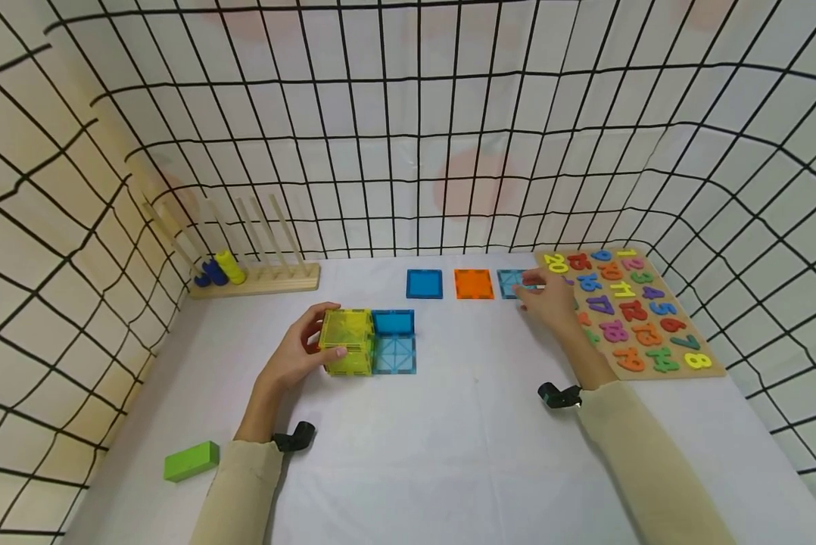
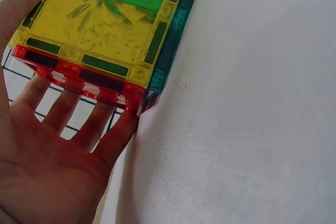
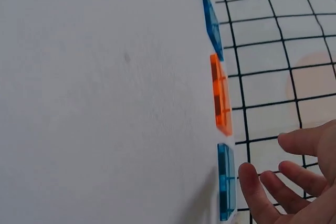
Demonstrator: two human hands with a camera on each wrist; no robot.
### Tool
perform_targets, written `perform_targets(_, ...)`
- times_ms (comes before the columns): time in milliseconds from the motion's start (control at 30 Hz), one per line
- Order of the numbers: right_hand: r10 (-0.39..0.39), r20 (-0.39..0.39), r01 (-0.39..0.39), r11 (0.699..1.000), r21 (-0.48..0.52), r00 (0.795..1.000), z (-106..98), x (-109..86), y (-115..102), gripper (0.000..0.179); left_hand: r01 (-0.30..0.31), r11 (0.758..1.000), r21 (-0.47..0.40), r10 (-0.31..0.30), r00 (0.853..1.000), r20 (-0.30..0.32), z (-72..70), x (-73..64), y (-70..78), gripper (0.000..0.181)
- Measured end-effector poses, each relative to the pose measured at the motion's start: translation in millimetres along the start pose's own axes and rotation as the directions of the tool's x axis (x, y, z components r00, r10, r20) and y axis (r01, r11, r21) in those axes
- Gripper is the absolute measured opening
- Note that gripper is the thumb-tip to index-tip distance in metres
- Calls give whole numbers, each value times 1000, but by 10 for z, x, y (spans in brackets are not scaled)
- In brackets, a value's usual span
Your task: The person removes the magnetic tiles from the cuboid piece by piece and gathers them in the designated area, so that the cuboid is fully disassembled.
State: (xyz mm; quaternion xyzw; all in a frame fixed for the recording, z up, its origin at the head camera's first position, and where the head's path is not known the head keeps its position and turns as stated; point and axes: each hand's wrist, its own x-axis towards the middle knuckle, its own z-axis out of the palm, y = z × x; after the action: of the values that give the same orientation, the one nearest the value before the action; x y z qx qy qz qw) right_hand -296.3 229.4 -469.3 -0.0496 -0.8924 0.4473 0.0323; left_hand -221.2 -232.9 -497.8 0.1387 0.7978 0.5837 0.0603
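My left hand (image 1: 292, 358) holds the left side of a small box of magnetic tiles (image 1: 348, 331), its thumb across the front face. In the left wrist view a yellow tile (image 2: 79, 24) and a red tile (image 2: 79, 83) form two of the box's sides, with the fingers against the red one. Joined to its right side are a light blue flat tile (image 1: 395, 356) and a darker blue tile (image 1: 393, 323) behind it. My right hand (image 1: 549, 303) hovers by a loose light blue tile (image 1: 510, 283), fingers spread and thumb apart from them.
Left of that loose tile lie an orange tile (image 1: 474, 284) and a blue tile (image 1: 425, 284). A number puzzle board (image 1: 680, 356) sits at the right, a wooden peg stand (image 1: 278, 278) at the back left. A green block (image 1: 191, 462) lies front left. Black wire mesh (image 1: 418, 136) encloses the table.
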Motion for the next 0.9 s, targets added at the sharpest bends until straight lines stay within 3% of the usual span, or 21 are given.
perform_targets(267, -123, 139, 117, 992, 49, 983, 117, -238, -71, 52, -17, 1000, 7, 17, 999, 34, -2, 3, 50, 80)
perform_targets(567, -268, 253, 226, 957, 183, 930, 347, -437, -175, 55, -11, 999, 31, 10, 999, 42, 18, -19, 83, 76)
perform_targets(733, -332, 290, 263, 932, 251, 898, 489, -509, -264, 51, -6, 999, 39, 4, 999, 38, 20, -21, 106, 76)
perform_targets(900, -363, 295, 291, 921, 260, 884, 633, -556, -326, 49, -16, 999, 37, 14, 999, 50, 9, -25, 118, 77)
